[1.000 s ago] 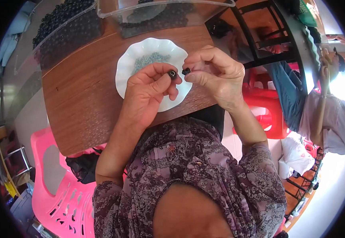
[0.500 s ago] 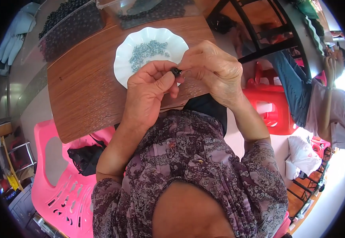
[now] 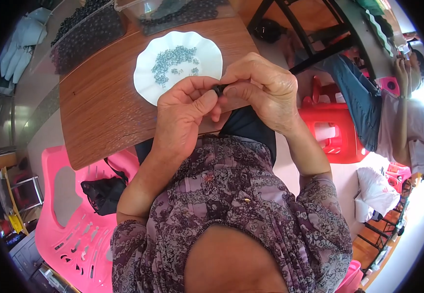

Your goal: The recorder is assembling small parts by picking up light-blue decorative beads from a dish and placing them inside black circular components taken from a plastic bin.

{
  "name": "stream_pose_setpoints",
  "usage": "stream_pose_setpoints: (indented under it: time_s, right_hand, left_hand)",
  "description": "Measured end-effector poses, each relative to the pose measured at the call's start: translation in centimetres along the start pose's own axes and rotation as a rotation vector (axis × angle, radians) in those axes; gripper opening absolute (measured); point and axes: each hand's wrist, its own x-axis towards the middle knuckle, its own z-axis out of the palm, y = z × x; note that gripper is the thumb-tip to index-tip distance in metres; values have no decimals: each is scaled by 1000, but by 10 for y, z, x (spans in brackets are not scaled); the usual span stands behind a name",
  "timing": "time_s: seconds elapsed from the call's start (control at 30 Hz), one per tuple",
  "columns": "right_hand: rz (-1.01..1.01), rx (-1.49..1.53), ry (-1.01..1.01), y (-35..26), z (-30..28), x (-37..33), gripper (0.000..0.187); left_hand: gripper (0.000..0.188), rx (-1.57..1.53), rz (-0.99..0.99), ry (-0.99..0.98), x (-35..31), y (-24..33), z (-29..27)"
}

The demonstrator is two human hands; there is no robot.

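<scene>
A small black round piece (image 3: 219, 90) is pinched between the fingertips of both hands, just past the near right rim of a white scalloped plate (image 3: 208, 49). My left hand (image 3: 183, 110) grips it from the left with thumb and fingers. From the right, the thumb and forefinger of my right hand (image 3: 265, 93) close on it too; fingers hide most of the piece, so its exact kind is unclear. Many tiny clear bluish pieces (image 3: 165, 61) lie spread on the plate.
Clear bins of black round pieces (image 3: 87, 44) (image 3: 187, 17) stand along the far side of the wooden table (image 3: 95, 112). A pink chair (image 3: 56, 195) holding a black bag (image 3: 104, 193) is at left. A red stool (image 3: 336, 134) and a seated person (image 3: 392, 117) are at right.
The right thumb has come down onto the black piece, and the hands are closer together over it. The plate and table appear shifted slightly left in view.
</scene>
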Motion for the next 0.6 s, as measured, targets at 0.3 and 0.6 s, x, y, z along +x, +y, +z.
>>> stream_pose_setpoints:
  time_s: [0.3, 0.6]
  right_hand:
    - [-95, -37, -21, 1, 3, -10, 23]
    - [-26, 83, 64, 5, 17, -17, 24]
  left_hand:
    - [16, 63, 20, 78, -9, -1, 6]
    - [18, 57, -30, 161, -7, -2, 2]
